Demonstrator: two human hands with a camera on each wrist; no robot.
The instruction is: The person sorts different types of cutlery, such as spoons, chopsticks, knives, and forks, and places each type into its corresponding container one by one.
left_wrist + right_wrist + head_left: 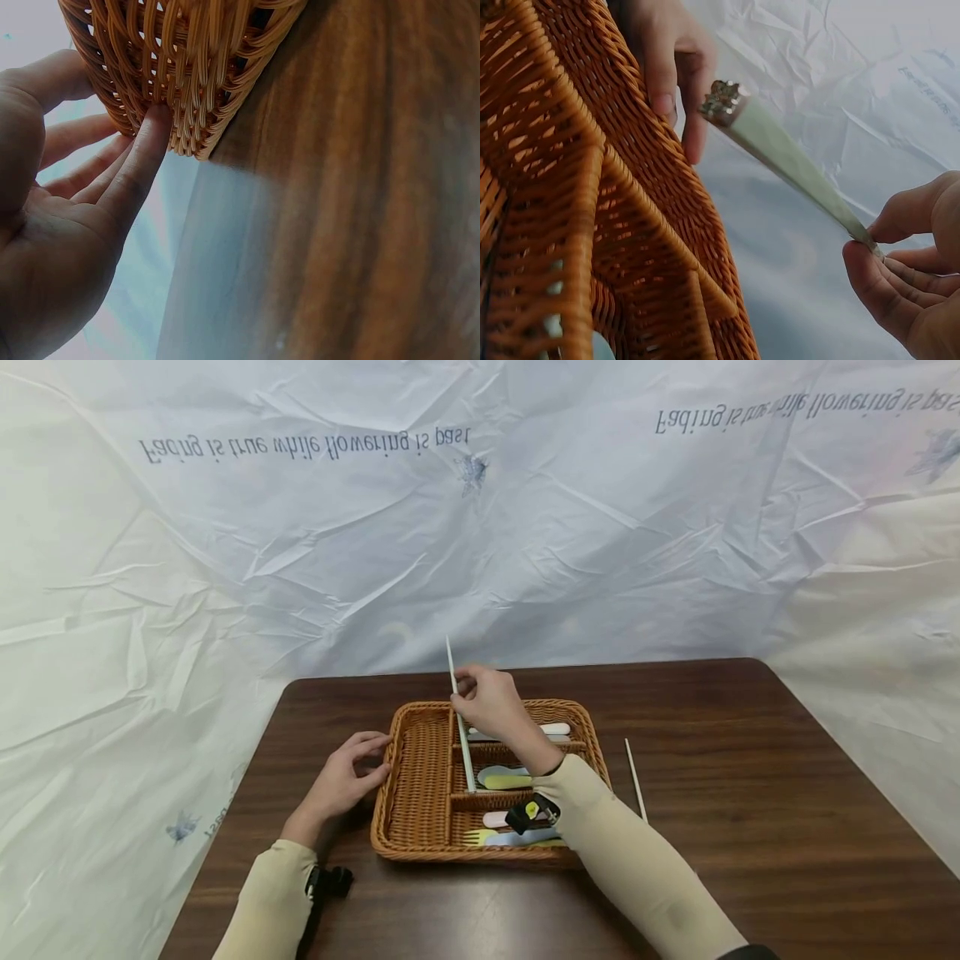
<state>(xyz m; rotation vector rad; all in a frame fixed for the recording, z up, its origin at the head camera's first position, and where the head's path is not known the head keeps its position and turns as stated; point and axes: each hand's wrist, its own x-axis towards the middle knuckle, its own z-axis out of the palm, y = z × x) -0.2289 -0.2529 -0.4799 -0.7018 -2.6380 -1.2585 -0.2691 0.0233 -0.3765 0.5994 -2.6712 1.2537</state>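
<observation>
Between thumb and fingertips, my right hand (491, 702) pinches a pale green chopstick (463, 739) above the wicker tray (382, 810). Seen from the right wrist, the chopstick (795, 161) slants through the air with its thick, silvery patterned end toward the camera. My left hand (336, 787) is at the tray's left side, and its fingertips touch the outside of the woven wall (172, 82). A second pale chopstick (635, 777) lies on the table to the right, its near end hidden by my right forearm.
The tray's small right compartments hold white-handled cutlery (555, 728), a yellow-handled piece (506, 782), a pink handle (495, 819) and a yellow fork (477, 837). Dividers (452, 822) separate them from the long left compartment. Beyond the dark wooden table (750, 827) hangs a white printed sheet (525, 527).
</observation>
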